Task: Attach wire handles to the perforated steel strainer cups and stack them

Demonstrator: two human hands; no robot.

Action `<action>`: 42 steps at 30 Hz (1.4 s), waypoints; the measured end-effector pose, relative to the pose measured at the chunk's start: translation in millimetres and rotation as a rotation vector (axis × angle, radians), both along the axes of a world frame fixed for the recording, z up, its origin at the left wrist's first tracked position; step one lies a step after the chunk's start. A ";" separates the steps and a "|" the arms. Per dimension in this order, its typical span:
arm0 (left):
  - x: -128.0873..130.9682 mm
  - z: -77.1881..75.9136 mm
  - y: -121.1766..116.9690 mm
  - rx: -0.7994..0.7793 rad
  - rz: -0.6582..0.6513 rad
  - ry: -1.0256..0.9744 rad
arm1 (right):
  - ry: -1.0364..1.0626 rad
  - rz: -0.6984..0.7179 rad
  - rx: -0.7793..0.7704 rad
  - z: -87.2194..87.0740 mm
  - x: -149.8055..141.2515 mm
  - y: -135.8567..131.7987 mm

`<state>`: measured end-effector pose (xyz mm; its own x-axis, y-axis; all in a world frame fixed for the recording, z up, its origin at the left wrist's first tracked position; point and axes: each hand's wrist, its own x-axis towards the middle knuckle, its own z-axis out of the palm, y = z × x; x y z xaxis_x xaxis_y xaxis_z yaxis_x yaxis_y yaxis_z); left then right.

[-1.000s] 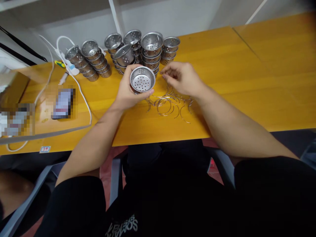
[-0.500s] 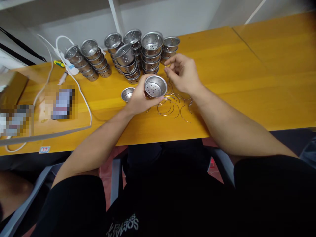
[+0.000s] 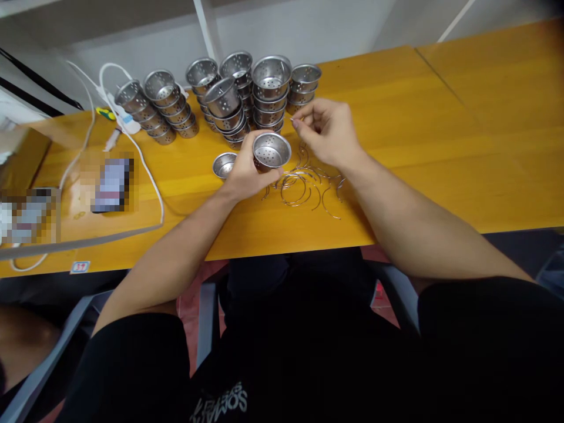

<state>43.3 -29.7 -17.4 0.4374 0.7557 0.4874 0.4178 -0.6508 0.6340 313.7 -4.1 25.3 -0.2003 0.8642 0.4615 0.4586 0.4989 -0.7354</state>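
My left hand [image 3: 248, 174] is wrapped round a perforated metal strainer cup [image 3: 272, 151], its mouth tilted up toward me. To its right, my right hand [image 3: 326, 130] is closed in a pinch, with a small bit of thin metal at the fingertips, probably one of the wires, though most of it is hidden. Several thin curved wires [image 3: 294, 202] lie loose on the table below and between the hands. A second strainer cup [image 3: 224, 165] sits on the table, partly behind my left hand.
Stacks of perforated cups [image 3: 270, 88] stand along the back of the table [image 3: 423, 135], with more stacks [image 3: 171, 106] further left. A white cable [image 3: 150, 176] curves round a phone [image 3: 113, 185]. A cardboard box [image 3: 26, 161] is at the far left.
My left hand and its strainer cup have shifted slightly left and up, away from my right hand. The right hand stays pinched in nearly the same place.
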 end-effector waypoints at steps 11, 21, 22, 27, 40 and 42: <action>4.7 -1.7 6.6 -0.059 0.135 -0.047 | 0.000 0.057 -0.021 14.2 -11.6 -26.4; 2.0 -44.1 28.4 0.050 -0.006 -0.132 | 0.091 0.120 -0.027 2.8 -19.8 -17.2; 1.0 -50.1 32.8 0.064 -0.028 -0.152 | 0.102 0.121 -0.019 1.7 -20.3 -16.4; -5.6 -65.2 47.8 0.112 -0.079 -0.162 | 0.112 0.123 -0.020 2.2 -21.8 -17.7; -3.1 -54.2 42.8 0.112 -0.130 -0.209 | 0.159 0.151 -0.051 5.3 -25.7 -22.2; -3.3 -51.5 41.2 0.083 -0.110 -0.189 | 0.183 0.166 -0.056 5.0 -27.1 -21.9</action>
